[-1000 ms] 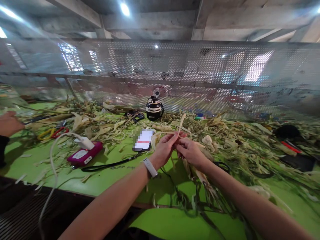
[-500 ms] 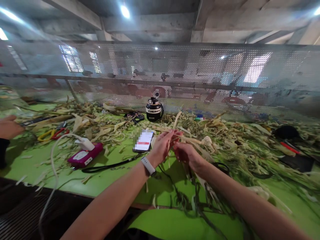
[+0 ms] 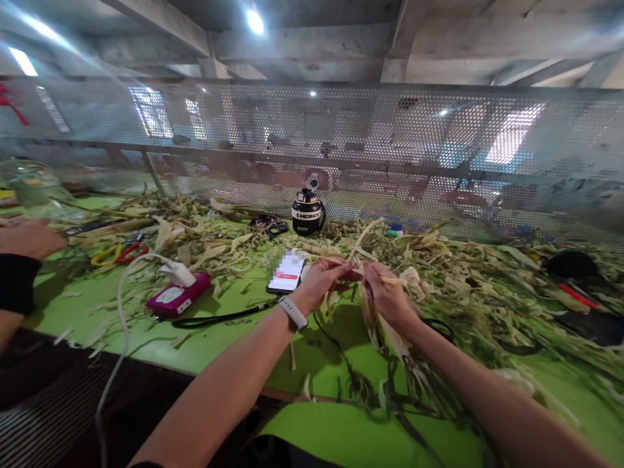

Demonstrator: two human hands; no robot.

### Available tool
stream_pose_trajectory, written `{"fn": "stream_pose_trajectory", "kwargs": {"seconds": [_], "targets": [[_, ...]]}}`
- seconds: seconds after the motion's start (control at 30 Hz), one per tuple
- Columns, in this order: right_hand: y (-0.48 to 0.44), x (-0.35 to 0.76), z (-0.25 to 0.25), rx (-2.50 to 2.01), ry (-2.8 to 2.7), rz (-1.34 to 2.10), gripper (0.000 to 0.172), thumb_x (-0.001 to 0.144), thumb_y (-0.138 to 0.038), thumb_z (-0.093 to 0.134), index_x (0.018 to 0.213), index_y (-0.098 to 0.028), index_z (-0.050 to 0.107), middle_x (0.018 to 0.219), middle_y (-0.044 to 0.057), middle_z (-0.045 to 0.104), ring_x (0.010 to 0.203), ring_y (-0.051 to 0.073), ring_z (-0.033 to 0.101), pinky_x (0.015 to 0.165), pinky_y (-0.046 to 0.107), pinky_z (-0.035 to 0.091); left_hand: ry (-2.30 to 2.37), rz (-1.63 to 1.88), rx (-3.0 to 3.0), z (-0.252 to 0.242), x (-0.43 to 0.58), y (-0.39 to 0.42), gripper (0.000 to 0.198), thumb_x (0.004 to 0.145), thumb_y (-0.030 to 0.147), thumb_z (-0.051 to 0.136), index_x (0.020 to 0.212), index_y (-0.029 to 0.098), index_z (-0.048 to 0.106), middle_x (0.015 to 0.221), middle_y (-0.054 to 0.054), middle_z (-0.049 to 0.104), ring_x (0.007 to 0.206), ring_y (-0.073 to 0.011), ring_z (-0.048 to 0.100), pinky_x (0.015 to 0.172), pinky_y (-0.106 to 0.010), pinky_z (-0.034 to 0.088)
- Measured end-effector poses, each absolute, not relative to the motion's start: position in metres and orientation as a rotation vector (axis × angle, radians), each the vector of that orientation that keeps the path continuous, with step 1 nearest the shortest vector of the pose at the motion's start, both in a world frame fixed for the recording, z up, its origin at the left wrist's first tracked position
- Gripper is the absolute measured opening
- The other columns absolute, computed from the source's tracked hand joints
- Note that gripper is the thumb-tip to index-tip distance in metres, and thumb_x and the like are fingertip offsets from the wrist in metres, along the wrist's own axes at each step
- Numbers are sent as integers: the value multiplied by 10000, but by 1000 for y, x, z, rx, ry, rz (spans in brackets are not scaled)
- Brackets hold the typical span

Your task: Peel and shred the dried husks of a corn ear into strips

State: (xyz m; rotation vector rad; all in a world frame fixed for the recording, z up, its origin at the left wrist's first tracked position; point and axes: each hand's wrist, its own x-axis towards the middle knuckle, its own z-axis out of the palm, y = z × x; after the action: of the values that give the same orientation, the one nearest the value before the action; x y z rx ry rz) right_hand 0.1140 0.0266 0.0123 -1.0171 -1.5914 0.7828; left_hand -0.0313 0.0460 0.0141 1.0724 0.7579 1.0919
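Note:
Over the green table, my left hand [image 3: 324,278] and my right hand [image 3: 389,296] work close together. Both are closed on pale dried husk strips [image 3: 366,239], which look like corn husk. One strip rises upward between the hands, and a short end pokes out past my right fingers. Longer husk pieces [image 3: 371,318] hang below my right hand toward the table edge. A light wristband sits on my left wrist. Left of my left hand lies a phone [image 3: 286,276] with its screen lit and partly blurred out. My fingertips partly hide the strips.
A purple power strip [image 3: 178,296] with a white charger and cable lies left. Behind stands a black bottle [image 3: 308,214] before a perforated metal screen [image 3: 273,130]. Husk scraps [image 3: 487,279] cover much of the green table [image 3: 234,344]. Another person's hand [image 3: 32,239] is at far left, near scissors [image 3: 132,252].
My hands have moved slightly apart, and my right hand now grips the strip with its end sticking out. The view has shifted left, showing more of the other person's hand.

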Motion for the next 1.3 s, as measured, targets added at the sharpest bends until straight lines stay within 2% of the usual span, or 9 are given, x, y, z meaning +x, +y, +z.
{"fn": "stream_pose_trajectory", "kwargs": {"seconds": [0.13,0.3,0.5,0.6,0.7,0.9,1.0,1.2,1.3], "targets": [[27,116,13,-1034,-1594,771,464,788,-622,456,562,-220,402,464,-51,371,424,95,342,417,245,281,778,1097,1025,13,-30,45,317,607,405,763,731,141,638,738,-56,708,690,-149,652,526,-201,395],[30,121,18,-1026,-1410,955,438,753,-596,545,576,-210,435,446,-56,392,406,85,344,411,230,283,655,1164,933,14,-27,46,314,543,341,810,755,151,678,763,-25,709,730,-142,652,668,-236,467],[23,113,15,-1051,-1526,1186,423,682,-569,635,794,-164,589,763,25,633,708,153,575,624,261,429,562,1395,908,8,-23,52,257,625,320,765,821,172,688,791,-15,706,773,-133,644,714,-241,472],[24,107,4,-1039,-1703,1252,409,687,-513,656,909,-175,593,734,10,635,670,154,593,645,278,447,583,1432,937,8,-23,53,259,641,322,754,847,181,683,861,-26,704,843,-148,639,715,-241,462],[30,111,0,-1094,-1819,990,350,788,-506,540,886,-177,610,664,6,609,593,152,571,590,277,438,663,1448,960,9,-26,55,287,612,331,767,843,177,696,801,-21,695,777,-132,627,695,-234,446],[31,132,26,-1094,-1979,-39,236,866,-379,498,834,-199,648,862,78,637,873,219,577,792,337,435,655,1407,1009,6,-28,57,262,550,277,792,782,178,723,882,-23,694,782,-113,587,770,-238,437],[30,136,35,-1046,-1972,-150,213,855,-379,522,795,-203,626,974,99,629,970,238,557,863,369,414,602,1319,1059,5,-27,55,226,567,203,759,790,188,728,902,-22,695,848,-124,581,785,-227,427],[32,133,31,-1108,-1818,535,223,826,-439,522,794,-219,533,763,29,623,708,185,600,616,288,475,578,1201,1030,10,-27,49,170,617,152,646,771,154,718,908,-50,694,845,-147,588,799,-264,434],[32,132,25,-1102,-1737,631,246,811,-472,521,802,-226,505,740,18,585,626,171,568,519,266,446,597,1210,1058,10,-26,47,194,629,196,691,819,162,707,904,-36,684,844,-139,586,828,-277,429]]}}
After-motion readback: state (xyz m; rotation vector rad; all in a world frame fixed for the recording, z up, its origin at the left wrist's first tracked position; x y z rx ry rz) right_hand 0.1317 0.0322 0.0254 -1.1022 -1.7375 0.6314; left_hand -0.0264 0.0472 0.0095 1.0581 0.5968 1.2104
